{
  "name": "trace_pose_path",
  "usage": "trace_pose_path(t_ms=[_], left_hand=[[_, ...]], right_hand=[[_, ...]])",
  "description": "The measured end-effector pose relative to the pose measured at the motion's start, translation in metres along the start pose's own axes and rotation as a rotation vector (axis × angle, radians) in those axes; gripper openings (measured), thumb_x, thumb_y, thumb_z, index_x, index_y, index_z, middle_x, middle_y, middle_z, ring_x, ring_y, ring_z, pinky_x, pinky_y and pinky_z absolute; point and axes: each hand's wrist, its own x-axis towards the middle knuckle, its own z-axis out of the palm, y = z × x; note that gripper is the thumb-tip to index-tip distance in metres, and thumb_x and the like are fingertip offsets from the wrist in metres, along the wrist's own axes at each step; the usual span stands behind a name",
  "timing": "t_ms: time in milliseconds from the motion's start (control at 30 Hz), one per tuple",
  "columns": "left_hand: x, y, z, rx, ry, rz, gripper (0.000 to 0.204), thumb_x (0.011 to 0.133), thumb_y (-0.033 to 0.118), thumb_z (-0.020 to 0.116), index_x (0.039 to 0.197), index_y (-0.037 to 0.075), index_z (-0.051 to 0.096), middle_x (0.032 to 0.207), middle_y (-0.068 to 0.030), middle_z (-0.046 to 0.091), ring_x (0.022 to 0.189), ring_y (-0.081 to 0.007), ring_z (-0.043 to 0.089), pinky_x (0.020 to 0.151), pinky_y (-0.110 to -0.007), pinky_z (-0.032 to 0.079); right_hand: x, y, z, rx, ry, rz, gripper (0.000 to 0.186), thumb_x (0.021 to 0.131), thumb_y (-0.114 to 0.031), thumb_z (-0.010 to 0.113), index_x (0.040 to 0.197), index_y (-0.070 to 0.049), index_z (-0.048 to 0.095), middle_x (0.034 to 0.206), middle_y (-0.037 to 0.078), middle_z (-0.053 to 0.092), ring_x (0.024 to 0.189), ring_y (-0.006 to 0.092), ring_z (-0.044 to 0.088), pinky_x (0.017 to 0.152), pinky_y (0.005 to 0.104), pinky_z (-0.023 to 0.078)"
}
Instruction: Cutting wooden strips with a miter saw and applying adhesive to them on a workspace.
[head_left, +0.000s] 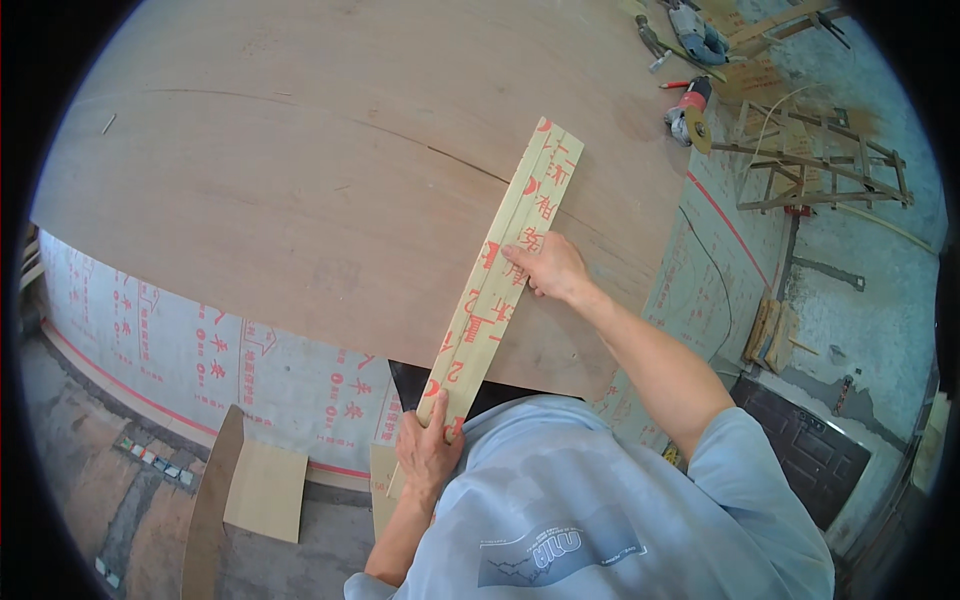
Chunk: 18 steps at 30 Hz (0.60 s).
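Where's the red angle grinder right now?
In the head view, the red angle grinder lies at upper right, on the far right edge of the large brown plywood sheet, beside the wooden frame.

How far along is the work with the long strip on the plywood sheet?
Done: the long pale strip with red print lies diagonally across the large brown plywood sheet. In hand: left hand grips its near end, right hand presses mid-strip. Left: no marked line or cut shows alongside it.

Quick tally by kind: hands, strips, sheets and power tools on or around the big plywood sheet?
Hands on the strip: 2, left hand and right hand
Printed wooden strip: 1
Large plywood sheet: 1
Red angle grinder: 1
Blue power tool: 1
Total: 6
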Motion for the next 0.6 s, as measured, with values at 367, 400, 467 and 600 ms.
trace_pose_path(t_ms=[367, 400, 467, 600], left_hand=[[0.000, -0.006, -0.005, 0.001, -0.011, -0.002, 0.089, 0.064, 0.019, 0.087, 0.148, 0.025, 0.055, 0.093, -0.0130, 0.049, 0.083, -0.0313, 0.056, 0.067, -0.042, 0.050], [0.000, -0.004, -0.004, -0.002, -0.025, -0.022, 0.090, 0.064, 0.019, 0.087, 0.148, 0.025, 0.055, 0.093, -0.0129, 0.049, 0.083, -0.0313, 0.057, 0.067, -0.042, 0.050], [0.000, -0.004, -0.005, -0.008, 0.000, -0.017, 0.090, 0.064, 0.020, 0.087, 0.148, 0.025, 0.055, 0.093, -0.0130, 0.049, 0.083, -0.0313, 0.057, 0.066, -0.042, 0.050], [0.000, -0.007, -0.009, 0.012, 0.005, -0.027, 0.091, 0.064, 0.020, 0.087, 0.149, 0.025, 0.054, 0.094, -0.0134, 0.049, 0.083, -0.0312, 0.056, 0.066, -0.042, 0.050]], right_hand=[[0.004, -0.006, 0.004, -0.021, -0.021, -0.025, 0.036, 0.095, -0.039, 0.070, 0.101, -0.003, 0.074, 0.068, 0.003, 0.068, 0.049, 0.0119, 0.059, 0.046, 0.0298, 0.052], [0.004, -0.007, 0.003, -0.038, -0.013, -0.018, 0.036, 0.095, -0.039, 0.070, 0.101, -0.003, 0.074, 0.068, 0.004, 0.068, 0.049, 0.0121, 0.059, 0.047, 0.0303, 0.052], [0.004, -0.011, 0.003, -0.058, -0.016, -0.041, 0.037, 0.094, -0.041, 0.070, 0.107, -0.006, 0.075, 0.077, 0.007, 0.072, 0.061, 0.0192, 0.066, 0.061, 0.0361, 0.055], [0.004, -0.020, 0.002, -0.088, -0.065, 0.018, 0.039, 0.093, -0.043, 0.070, 0.114, -0.010, 0.076, 0.090, 0.010, 0.078, 0.078, 0.0268, 0.074, 0.080, 0.0423, 0.057]])
